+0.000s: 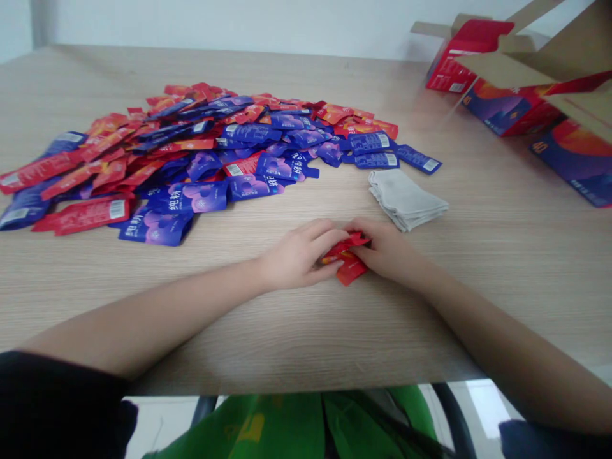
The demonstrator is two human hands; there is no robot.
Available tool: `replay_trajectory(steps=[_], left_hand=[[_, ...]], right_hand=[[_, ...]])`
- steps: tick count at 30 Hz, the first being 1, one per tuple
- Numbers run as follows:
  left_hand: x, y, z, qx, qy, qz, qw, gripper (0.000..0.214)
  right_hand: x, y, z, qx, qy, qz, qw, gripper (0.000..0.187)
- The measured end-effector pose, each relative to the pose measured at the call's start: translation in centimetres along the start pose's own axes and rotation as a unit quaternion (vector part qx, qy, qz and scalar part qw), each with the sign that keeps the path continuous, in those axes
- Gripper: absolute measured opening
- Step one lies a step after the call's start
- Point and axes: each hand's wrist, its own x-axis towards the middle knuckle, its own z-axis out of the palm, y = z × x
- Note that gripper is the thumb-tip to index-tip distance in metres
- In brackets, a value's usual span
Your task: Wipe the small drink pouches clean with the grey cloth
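Near the middle of the table, both hands are closed on small red sachets (351, 271) with orange patches. My left hand (303, 255) grips them from the left, thumb below and fingers above. From the right, my right hand (389, 252) pinches the same red packaging. At least two sachets seem to overlap there, though the fingers hide part of them. Behind my right hand lies a folded grey cloth (406, 201). Beyond my left hand spreads a large heap of red sachets (95, 213) and blue-purple sachets (157, 223), many overlapping, some with barcodes showing.
At the right stand a red carton (463, 54) and two blue-and-red cartons (511, 111) with their flaps up. Loose blue sachets (418, 158) lie at the heap's right end. The wooden table (287, 344) ends just in front of my body, and a white wall (239, 22) rises behind it.
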Motion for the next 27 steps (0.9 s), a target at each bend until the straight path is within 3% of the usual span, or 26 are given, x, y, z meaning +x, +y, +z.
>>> replay_trajectory(steps=[3, 8, 15, 22, 27], left_hand=[[-0.1, -0.1, 0.2, 0.013, 0.006, 0.047, 0.999, 0.032], [0.0, 0.2, 0.5, 0.072, -0.003, 0.072, 0.995, 0.034], [0.0, 1.8, 0.4, 0.137, -0.055, 0.052, 0.988, 0.034], [0.0, 2.0, 0.3, 0.133, -0.049, 0.033, 0.989, 0.032], [0.0, 1.2, 0.4, 0.084, -0.026, -0.061, 0.994, 0.020]], right_hand=[[0.0, 0.0, 0.0, -0.035, -0.016, -0.034, 0.999, 0.009], [0.0, 0.3, -1.1, -0.022, -0.071, 0.006, 0.997, 0.014], [0.0, 0.4, -2.1, 0.019, -0.122, 0.041, 0.992, 0.025], [0.0, 0.6, -2.8, 0.074, -0.164, 0.051, 0.982, 0.028], [0.0, 0.5, -3.2, 0.075, -0.136, 0.046, 0.987, 0.036]])
